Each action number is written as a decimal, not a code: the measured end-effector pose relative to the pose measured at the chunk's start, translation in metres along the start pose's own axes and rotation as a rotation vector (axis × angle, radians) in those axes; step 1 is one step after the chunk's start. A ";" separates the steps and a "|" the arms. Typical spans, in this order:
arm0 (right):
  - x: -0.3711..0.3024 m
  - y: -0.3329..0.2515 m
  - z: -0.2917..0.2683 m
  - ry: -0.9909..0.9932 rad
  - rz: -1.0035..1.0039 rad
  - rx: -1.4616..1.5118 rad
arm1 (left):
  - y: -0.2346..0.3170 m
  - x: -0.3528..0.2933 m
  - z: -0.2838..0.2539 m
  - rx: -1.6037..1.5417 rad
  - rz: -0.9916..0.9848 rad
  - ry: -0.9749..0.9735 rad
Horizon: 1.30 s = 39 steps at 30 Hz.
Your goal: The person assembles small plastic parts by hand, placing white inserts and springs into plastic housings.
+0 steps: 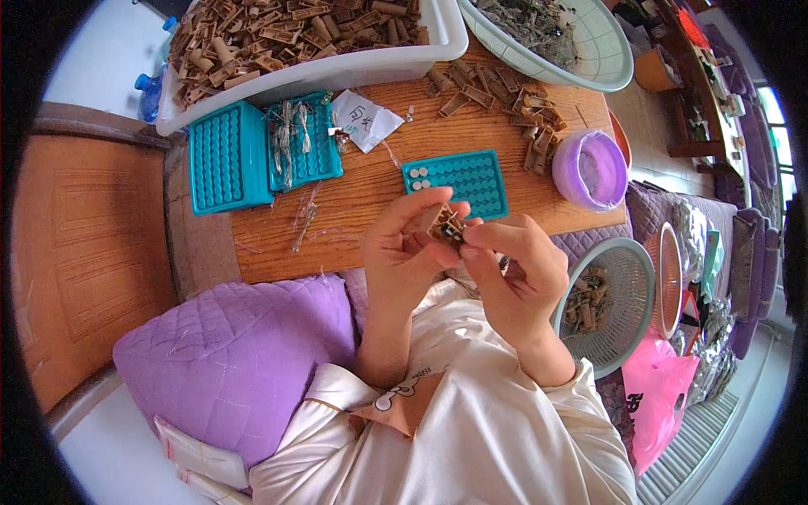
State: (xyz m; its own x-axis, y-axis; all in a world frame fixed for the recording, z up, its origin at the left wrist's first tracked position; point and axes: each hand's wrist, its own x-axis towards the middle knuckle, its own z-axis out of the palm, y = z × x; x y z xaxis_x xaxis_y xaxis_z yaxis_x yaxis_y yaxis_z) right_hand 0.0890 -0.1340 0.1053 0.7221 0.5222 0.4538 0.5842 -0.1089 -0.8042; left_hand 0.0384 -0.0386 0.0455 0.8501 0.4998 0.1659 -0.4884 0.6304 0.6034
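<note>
One brown casing (443, 227), small, sits in the left hand's (402, 246) curled fingers by the surface's (353, 223) near edge, right hand's (528, 273) fingers bunched against it, grip unclear; probably light, stiff, innards delicate: hold outer walls.

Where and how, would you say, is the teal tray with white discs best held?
I'd take the teal tray by its right rim, from the right: it lies flat, the white discs sit toward its left, and wooden tabletop shows beside that rim.

Brown casing (445, 225), teal tray (480, 175) (cushion (252, 358): quilted purple).
</note>
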 end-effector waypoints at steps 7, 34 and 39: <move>-0.005 -0.001 -0.001 0.078 0.019 0.033 | 0.002 0.001 0.008 0.067 -0.033 0.035; -0.017 0.027 0.021 -0.062 0.535 0.302 | -0.002 0.006 -0.004 0.268 -0.049 0.202; -0.011 0.031 0.019 -0.044 0.322 0.113 | -0.001 0.007 -0.004 0.170 -0.110 0.228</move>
State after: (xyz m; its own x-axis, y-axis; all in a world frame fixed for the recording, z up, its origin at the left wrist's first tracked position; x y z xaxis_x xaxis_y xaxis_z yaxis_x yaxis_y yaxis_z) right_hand 0.0924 -0.1267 0.0678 0.8448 0.5121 0.1550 0.2825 -0.1809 -0.9420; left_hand 0.0442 -0.0331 0.0431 0.8205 0.5666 -0.0760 -0.3390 0.5892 0.7334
